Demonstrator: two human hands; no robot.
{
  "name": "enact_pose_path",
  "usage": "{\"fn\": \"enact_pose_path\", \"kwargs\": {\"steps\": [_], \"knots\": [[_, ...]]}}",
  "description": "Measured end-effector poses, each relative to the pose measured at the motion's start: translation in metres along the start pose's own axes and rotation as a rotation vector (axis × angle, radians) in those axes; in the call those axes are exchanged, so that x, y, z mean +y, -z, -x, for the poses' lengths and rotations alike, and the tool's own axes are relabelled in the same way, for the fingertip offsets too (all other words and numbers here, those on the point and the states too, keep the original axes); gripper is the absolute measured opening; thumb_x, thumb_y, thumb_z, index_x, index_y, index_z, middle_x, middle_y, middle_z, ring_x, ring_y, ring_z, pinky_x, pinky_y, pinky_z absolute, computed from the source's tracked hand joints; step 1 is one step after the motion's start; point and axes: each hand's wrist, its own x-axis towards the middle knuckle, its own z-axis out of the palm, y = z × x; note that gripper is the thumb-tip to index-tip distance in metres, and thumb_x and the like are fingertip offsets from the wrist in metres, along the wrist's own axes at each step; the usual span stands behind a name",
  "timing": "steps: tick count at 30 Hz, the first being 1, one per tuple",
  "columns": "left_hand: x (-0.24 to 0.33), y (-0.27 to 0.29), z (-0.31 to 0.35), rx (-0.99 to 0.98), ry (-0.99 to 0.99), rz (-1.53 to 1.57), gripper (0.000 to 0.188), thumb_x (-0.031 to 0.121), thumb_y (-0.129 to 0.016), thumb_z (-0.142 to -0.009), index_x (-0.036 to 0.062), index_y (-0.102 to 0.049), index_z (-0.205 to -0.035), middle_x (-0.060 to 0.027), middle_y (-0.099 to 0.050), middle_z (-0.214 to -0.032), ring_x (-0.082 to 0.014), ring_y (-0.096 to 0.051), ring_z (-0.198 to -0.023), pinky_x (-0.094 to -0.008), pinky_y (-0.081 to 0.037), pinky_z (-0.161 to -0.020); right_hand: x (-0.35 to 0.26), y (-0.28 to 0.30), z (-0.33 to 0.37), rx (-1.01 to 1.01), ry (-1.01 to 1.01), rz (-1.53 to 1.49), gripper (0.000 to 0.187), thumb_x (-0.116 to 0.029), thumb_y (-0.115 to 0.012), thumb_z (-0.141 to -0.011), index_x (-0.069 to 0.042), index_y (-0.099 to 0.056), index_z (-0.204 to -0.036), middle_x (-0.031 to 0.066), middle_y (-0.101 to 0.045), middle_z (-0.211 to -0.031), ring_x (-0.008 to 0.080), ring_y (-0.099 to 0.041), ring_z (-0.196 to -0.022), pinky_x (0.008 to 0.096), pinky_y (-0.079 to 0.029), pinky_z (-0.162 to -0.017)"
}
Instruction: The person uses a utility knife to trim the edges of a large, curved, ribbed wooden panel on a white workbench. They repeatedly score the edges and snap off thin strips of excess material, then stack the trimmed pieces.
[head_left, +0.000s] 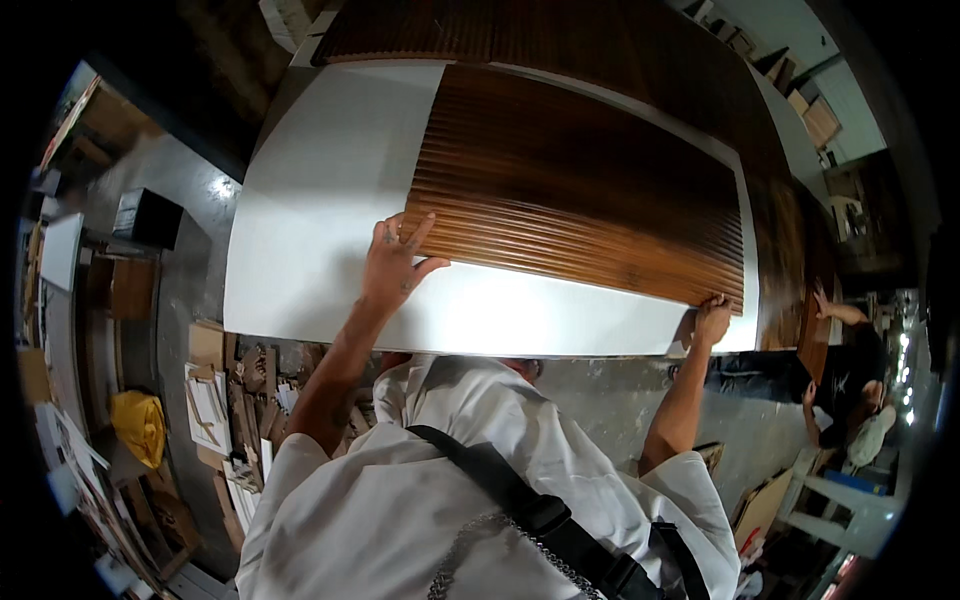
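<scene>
A brown fluted wood panel point(590, 190) with long parallel ridges lies on a white board point(310, 220). At its near left corner is my left hand point(398, 262), the index finger on the ridges and the thumb along the near edge; the other fingers curl by the left side. My right hand point(713, 320) grips the near right corner with bent fingers, partly hidden from view. White board shows to the left of the panel, along its near side and in a thin strip on the right.
More dark fluted panels point(400, 30) lie beyond the board. On the right, a co-worker point(855, 370) in dark clothes has hands at a dark wood piece point(818, 330). Wood offcuts point(255, 390) pile below left, near a yellow bag point(138, 428) and a black box point(148, 218).
</scene>
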Motion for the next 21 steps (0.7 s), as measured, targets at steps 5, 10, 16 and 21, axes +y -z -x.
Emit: {"fn": "enact_pose_path", "kwargs": {"steps": [5, 10, 16, 21], "knots": [[-0.015, 0.003, 0.004, -0.008, -0.049, 0.087, 0.074, 0.042, -0.078, -0.079, 0.0208, -0.050, -0.144, -0.0189, -0.050, -0.130, -0.0356, -0.049, -0.114, -0.0450, -0.050, -0.092, -0.066, 0.011, 0.061, -0.037, -0.041, -0.086, 0.045, -0.036, -0.049, -0.098, 0.000, -0.053, -0.124, 0.0339, -0.066, -0.102, 0.0530, -0.061, -0.098, 0.0571, -0.049, -0.082], [-0.019, 0.007, 0.004, -0.113, -0.059, 0.098, 0.066, 0.034, -0.075, -0.085, 0.0163, -0.049, -0.143, -0.0192, -0.049, -0.132, -0.0372, -0.047, -0.113, -0.0449, -0.046, -0.097, -0.106, 0.011, 0.111, -0.176, -0.145, -0.264, 0.045, -0.030, -0.058, -0.096, 0.008, -0.053, -0.119, 0.0323, -0.066, -0.100, 0.0480, -0.065, -0.092, 0.0514, -0.050, -0.078], [-0.051, 0.034, -0.004, -0.377, -0.289, 0.009, 0.053, 0.023, -0.058, -0.097, 0.0096, -0.044, -0.146, -0.0218, -0.046, -0.133, -0.0389, -0.045, -0.122, -0.0422, -0.042, -0.105, -0.216, 0.043, 0.201, -0.289, -0.267, -0.876, 0.033, -0.019, -0.061, -0.096, 0.005, -0.050, -0.116, 0.0129, -0.061, -0.070, 0.0186, -0.053, -0.043, 0.0336, -0.042, -0.042], [-0.112, 0.066, -0.088, -0.872, -0.190, 0.396, 0.051, 0.026, -0.060, -0.098, 0.0080, -0.048, -0.144, -0.0183, -0.065, -0.116, -0.0324, -0.063, -0.102, -0.0367, -0.050, -0.095, -0.250, 0.063, 0.248, -0.429, -0.244, -0.852, 0.023, -0.016, -0.057, -0.099, 0.002, -0.056, -0.113, 0.0064, -0.059, -0.069, 0.0135, -0.049, -0.041, 0.0298, -0.038, -0.038]]}}
